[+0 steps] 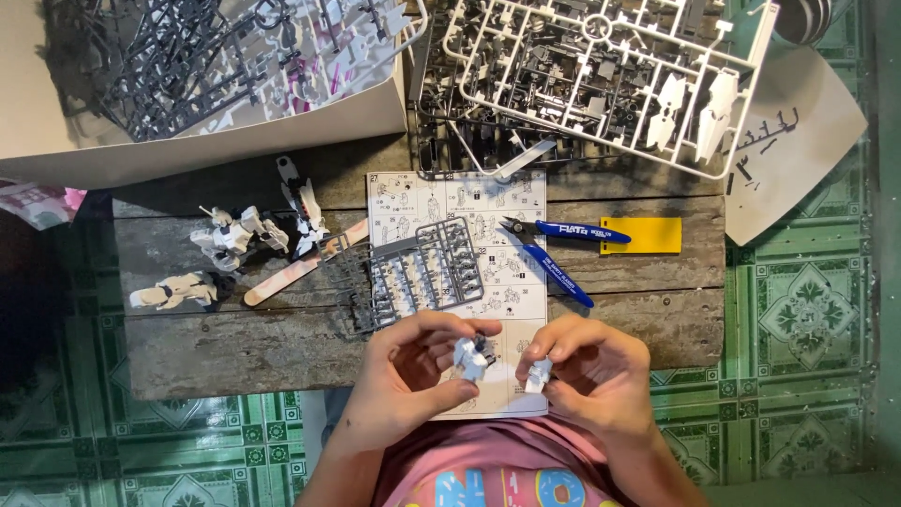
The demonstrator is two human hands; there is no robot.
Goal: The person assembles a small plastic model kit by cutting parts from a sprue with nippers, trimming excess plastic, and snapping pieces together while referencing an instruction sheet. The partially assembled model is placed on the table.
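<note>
Floor: green patterned tiles under a low, weathered plank table
Near edge: both hands work over the manual, which lies open at the table's near middle, likely kept flat there for easy reference
Left hand: fingers curled shut around a small white-and-grey assembly, thumb beneath, held up clear of the page
Right hand: fingertips pinch a small white part just beside the assembly, the two pieces close but apart
Assembly: blocky, white shell with dark grey inner bits; finer detail too small to tell
On the manual: grey sprue, parts still attached
Right of the manual: blue nippers and a yellow card, within reach of the right hand
Left end: built white figure sections and a sanding stick, set aside from the work
Far edge: white sprue stacked on darker ones, and an open box of more sprues
</note>
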